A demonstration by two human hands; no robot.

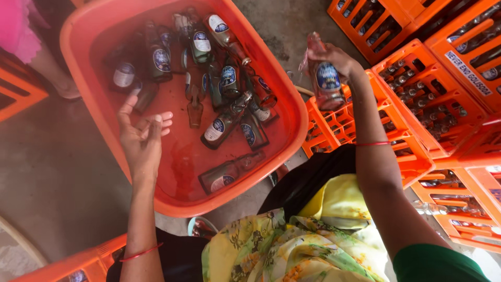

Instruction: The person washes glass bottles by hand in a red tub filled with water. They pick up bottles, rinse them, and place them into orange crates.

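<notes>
Over the orange tub [271,78], which is the landmark for all places below, the left hand [142,137] hangs above the tub's near-left part with its fingers [163,119] spread apart and holding nothing; the closest thing to it is a dark bottle [142,95] lying in the water just beyond the hand. Beyond the right rim of the tub, the right hand [334,58] holds a clear glass bottle [324,78] with a blue round label, the fingers closed around its upper part, and the bottle hangs above an orange crate [339,122] that stands just beside the tub. Many more labelled bottles [229,83] lie crowded in the far half of the tub, some touching each other. A possible problem is that the held bottle is wet and gripped only near the top, so it could slip and hit the crate dividers or the glass under it. The free hand could also knock the bottles together, and glass may chip. The near half of the tub has more open water, with only one bottle [224,175] lying close to the near rim. To the right of the tub, the stacked crates [433,99] leave little room for the arm.
</notes>
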